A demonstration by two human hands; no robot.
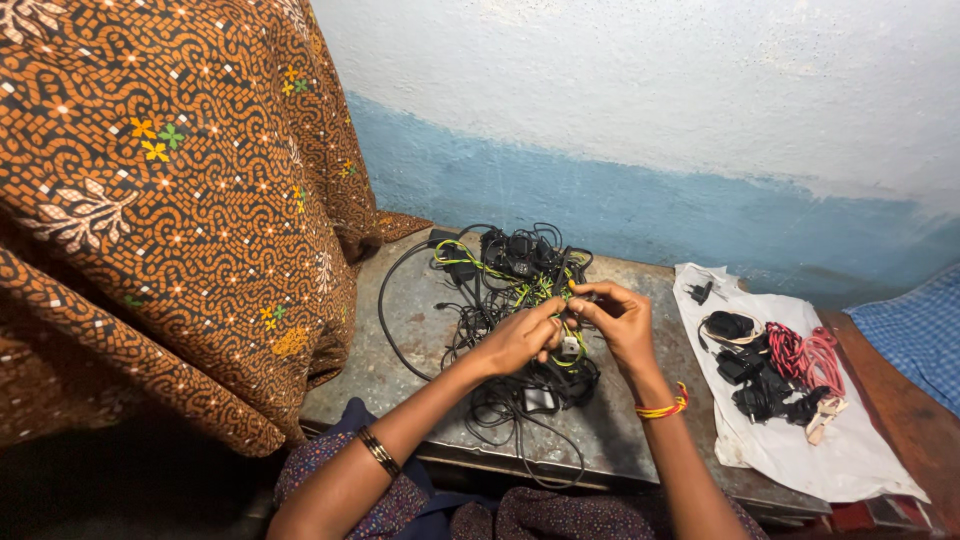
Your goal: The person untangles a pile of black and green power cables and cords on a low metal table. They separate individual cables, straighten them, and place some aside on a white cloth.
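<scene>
A tangle of black cables and chargers (510,270) with a yellow-green wire (470,263) through it lies on a worn metal surface (410,330). Both my hands work over the heap's middle. My left hand (520,340) pinches the yellow-green wire beside a small white plug (570,346). My right hand (620,318), with a red and yellow thread at the wrist, grips the same wire from the other side, fingertips meeting the left hand's.
A white cloth (850,460) at the right holds sorted black chargers (760,385) and coiled red and pink cables (805,355). An orange patterned fabric (170,200) hangs at the left. A blue and white wall (650,200) stands behind.
</scene>
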